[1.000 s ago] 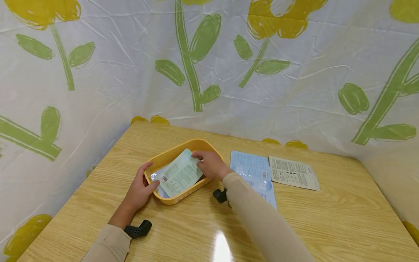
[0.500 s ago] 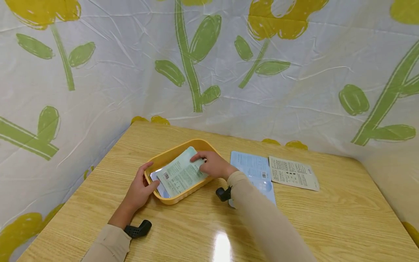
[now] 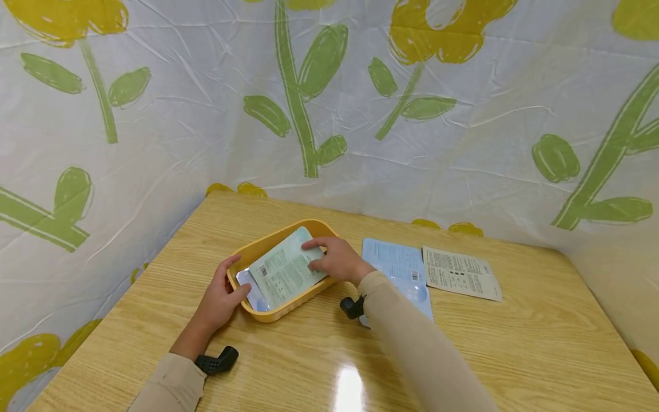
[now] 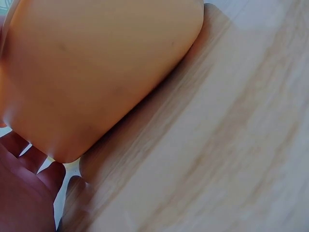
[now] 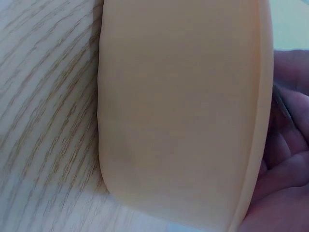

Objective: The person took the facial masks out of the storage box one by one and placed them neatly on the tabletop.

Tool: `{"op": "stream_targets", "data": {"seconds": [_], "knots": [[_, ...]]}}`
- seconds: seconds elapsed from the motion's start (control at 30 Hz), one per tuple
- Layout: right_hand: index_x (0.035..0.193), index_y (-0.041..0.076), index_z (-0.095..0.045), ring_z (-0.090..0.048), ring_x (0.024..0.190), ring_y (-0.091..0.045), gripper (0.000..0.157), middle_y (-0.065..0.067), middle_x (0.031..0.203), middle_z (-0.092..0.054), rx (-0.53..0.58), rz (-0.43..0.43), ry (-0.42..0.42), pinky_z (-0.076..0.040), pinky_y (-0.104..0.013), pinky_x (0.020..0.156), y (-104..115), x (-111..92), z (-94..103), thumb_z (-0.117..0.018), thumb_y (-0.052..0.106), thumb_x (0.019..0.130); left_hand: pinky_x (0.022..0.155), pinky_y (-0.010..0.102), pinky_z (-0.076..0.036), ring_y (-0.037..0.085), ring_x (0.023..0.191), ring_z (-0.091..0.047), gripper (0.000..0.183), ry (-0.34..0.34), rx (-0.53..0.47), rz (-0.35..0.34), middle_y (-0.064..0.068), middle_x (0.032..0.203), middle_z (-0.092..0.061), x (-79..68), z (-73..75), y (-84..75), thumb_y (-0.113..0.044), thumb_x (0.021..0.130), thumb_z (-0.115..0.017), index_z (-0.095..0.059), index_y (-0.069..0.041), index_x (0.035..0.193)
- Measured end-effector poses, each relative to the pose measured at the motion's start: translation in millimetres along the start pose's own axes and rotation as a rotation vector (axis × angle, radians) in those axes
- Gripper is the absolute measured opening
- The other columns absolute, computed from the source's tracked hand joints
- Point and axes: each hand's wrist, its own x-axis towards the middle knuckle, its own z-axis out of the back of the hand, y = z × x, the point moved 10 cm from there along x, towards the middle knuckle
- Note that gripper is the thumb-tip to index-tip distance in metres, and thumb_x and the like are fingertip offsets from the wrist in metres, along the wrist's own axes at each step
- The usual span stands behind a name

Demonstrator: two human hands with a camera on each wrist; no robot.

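A yellow plastic basket point(image 3: 290, 307) stands on the table in the head view. My left hand point(image 3: 218, 300) grips its left end, thumb over the rim and fingers along the outside. Inside, a pale green printed sachet point(image 3: 283, 268) lies tilted over a shiny bluish-white sachet point(image 3: 256, 296), which it partly covers. With thumb and fingers my right hand point(image 3: 340, 260) pinches the green sachet at its right end. In the right wrist view the basket wall point(image 5: 178, 111) hides most of that hold. The left wrist view shows the basket's outer side point(image 4: 106, 67) beside my fingers.
Right of the basket lie two light blue sachets point(image 3: 393, 258), the nearer one partly under my right sleeve. A beige printed sachet point(image 3: 461, 274) adjoins them. The wooden table point(image 3: 288, 366) meets a flower-print cloth point(image 3: 360, 183) at the back and sides.
The green sachet has shifted a little up and to the right in the basket, baring more of the bluish-white one. My right hand moved slightly right; the left stayed put.
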Motion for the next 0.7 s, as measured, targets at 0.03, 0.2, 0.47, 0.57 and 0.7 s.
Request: {"op": "stream_targets", "data": {"seconds": [0.03,0.2,0.47,0.57,0.7], "knots": [[0.126,0.015,-0.070,-0.061,0.094,-0.024,0.040,-0.011,0.139,-0.056,-0.010,0.003,-0.019,-0.053,-0.032,0.078,0.5,-0.5,1.9,-0.073,0.012,0.086,0.108,0.041,-0.034,0.040,0.141,-0.035,0.069,-0.002,0.007,0.003,0.025,0.158,-0.022,0.0,0.2,0.4,-0.003,0.096,-0.060,-0.021,-0.001,0.154],[0.127,0.014,-0.070,-0.059,0.091,-0.020,0.040,-0.008,0.129,-0.063,0.012,0.027,-0.093,-0.050,-0.032,0.081,0.5,-4.4,11.3,-0.072,0.011,0.087,0.108,0.042,-0.033,0.040,0.140,-0.035,0.069,-0.002,0.005,0.004,0.025,0.158,-0.022,0.4,0.6,1.2,-0.004,0.096,-0.059,-0.021,-0.001,0.153],[0.131,0.011,-0.066,-0.059,0.112,-0.027,0.040,-0.007,0.139,-0.057,0.169,0.032,-0.143,-0.052,-0.034,0.082,-7.3,-15.6,24.2,-0.070,0.010,0.090,0.109,0.044,-0.033,0.040,0.140,-0.035,0.069,-0.003,0.009,-0.005,0.025,0.158,-0.021,-0.6,0.1,2.0,-0.004,0.096,-0.060,-0.022,-0.001,0.153],[0.131,0.009,-0.066,-0.056,0.122,-0.030,0.041,-0.006,0.139,-0.057,0.225,0.042,-0.151,-0.053,-0.038,0.090,-7.7,-20.3,29.6,-0.070,0.009,0.091,0.108,0.040,-0.035,0.040,0.140,-0.036,0.068,-0.004,0.011,-0.007,0.025,0.158,-0.021,-1.0,0.0,2.3,-0.005,0.096,-0.060,-0.022,-0.001,0.153],[0.133,0.007,-0.064,-0.057,0.121,-0.032,0.042,-0.008,0.141,-0.055,0.268,0.052,-0.164,-0.053,-0.040,0.092,-7.1,-28.7,38.7,-0.069,0.009,0.091,0.101,0.023,-0.041,0.041,0.138,-0.038,0.069,0.005,-0.012,-0.008,0.027,0.157,-0.023,-1.5,-1.2,1.3,-0.003,0.096,-0.059,-0.020,0.000,0.153]]}}
